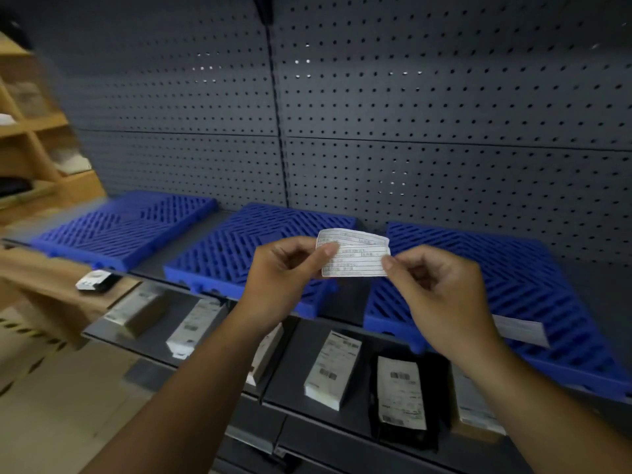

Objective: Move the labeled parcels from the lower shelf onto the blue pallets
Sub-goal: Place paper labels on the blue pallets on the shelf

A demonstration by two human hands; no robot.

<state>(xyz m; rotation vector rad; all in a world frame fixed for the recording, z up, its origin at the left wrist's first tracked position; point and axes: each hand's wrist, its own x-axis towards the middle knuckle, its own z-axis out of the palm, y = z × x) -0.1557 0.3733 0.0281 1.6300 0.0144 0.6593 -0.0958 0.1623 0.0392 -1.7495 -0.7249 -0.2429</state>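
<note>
Labeled parcels lie in a row along the lower shelf (212, 340): a brown box (138, 311) near its left end, a white box (195, 325) beside it, another white box (333, 369) right of the middle, then a black bag (403, 398) with a white label, and at the right end what looks like a brown box (473, 412), though my arm hides most of it. One more parcel (268, 350) sits half hidden behind my left forearm.

I see both hands raised over the upper shelf. My left hand (284, 278) pinches the left edge of a small printed paper slip (354, 253) between thumb and forefinger; my right hand (441, 295) pinches its right edge the same way, other fingers curled in.

Three blue pallets sit side by side on the upper shelf: left pallet (126, 227), middle pallet (239, 251), right pallet (496, 268). A white sheet (523, 331) lies on the right pallet's front edge.
</note>
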